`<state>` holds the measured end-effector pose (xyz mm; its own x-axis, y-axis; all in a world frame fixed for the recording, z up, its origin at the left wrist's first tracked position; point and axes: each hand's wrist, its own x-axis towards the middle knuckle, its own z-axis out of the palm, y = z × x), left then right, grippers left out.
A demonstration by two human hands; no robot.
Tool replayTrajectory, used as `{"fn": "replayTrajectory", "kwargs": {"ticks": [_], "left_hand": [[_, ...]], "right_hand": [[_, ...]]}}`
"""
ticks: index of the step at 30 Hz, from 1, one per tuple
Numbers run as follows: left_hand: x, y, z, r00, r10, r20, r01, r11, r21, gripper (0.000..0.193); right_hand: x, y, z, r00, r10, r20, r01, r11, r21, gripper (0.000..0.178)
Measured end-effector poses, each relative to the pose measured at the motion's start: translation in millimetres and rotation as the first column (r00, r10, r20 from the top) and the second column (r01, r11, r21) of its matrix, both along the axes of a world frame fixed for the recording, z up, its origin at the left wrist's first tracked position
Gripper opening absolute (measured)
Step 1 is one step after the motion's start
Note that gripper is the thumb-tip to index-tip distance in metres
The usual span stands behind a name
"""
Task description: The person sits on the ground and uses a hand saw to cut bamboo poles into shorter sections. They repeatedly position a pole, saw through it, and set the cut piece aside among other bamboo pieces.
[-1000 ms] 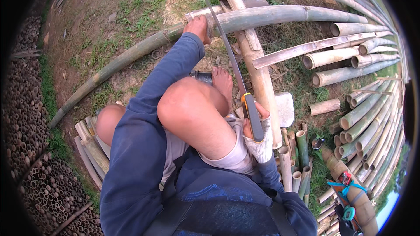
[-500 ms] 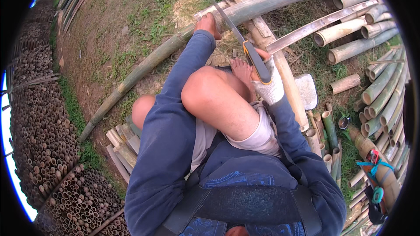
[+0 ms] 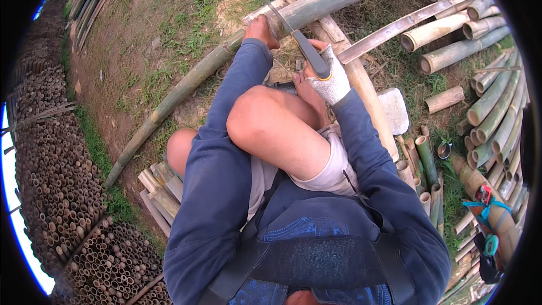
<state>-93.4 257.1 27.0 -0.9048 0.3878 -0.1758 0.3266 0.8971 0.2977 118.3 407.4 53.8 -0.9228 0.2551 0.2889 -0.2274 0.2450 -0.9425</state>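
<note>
A long green bamboo pole (image 3: pixel 169 110) curves from the lower left to the upper right. My bare left hand (image 3: pixel 261 32) is closed over it, just left of the saw blade. My right hand (image 3: pixel 330 79), in a white knit glove, grips the black and yellow handle of a hand saw (image 3: pixel 311 56). The thin blade lies across the top of the pole and points away to the upper left. A wooden support (image 3: pixel 361 96) of thick poles runs under the bamboo beside my right hand. My bare foot (image 3: pixel 307 90) rests behind the saw handle, partly hidden by it.
Cut bamboo lengths (image 3: pixel 446 59) lie stacked at the right. A large pile of short bamboo pieces (image 3: pixel 56 164) fills the left. A whitish block (image 3: pixel 393 112) sits by the support. Tools with a blue tie (image 3: pixel 488 212) hang on a thick pole at lower right.
My right hand has pushed the saw forward and to the left, so more of the blade has passed beyond the pole. My left hand keeps its place on the bamboo.
</note>
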Motion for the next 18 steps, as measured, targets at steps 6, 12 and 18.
{"fn": "replayTrajectory", "kwargs": {"ticks": [6,12,18], "left_hand": [[-8.6,0.7,-1.6,1.0,-0.003,0.001,0.003,1.0,-0.009,0.084],[-8.4,-5.1,-20.6,1.0,0.008,-0.014,-0.008,1.0,0.025,0.084],[2.5,-78.9,-102.9,0.911,0.049,0.411,-0.268,0.825,0.497,0.082]], "right_hand": [[177.6,9.6,83.8,0.982,-0.127,0.14,0.09,0.965,0.246,0.05],[44.6,15.2,49.6,0.979,0.015,0.205,-0.017,1.0,0.009,0.052],[50.7,20.6,11.0,0.981,0.021,0.191,-0.049,0.988,0.147,0.044]]}}
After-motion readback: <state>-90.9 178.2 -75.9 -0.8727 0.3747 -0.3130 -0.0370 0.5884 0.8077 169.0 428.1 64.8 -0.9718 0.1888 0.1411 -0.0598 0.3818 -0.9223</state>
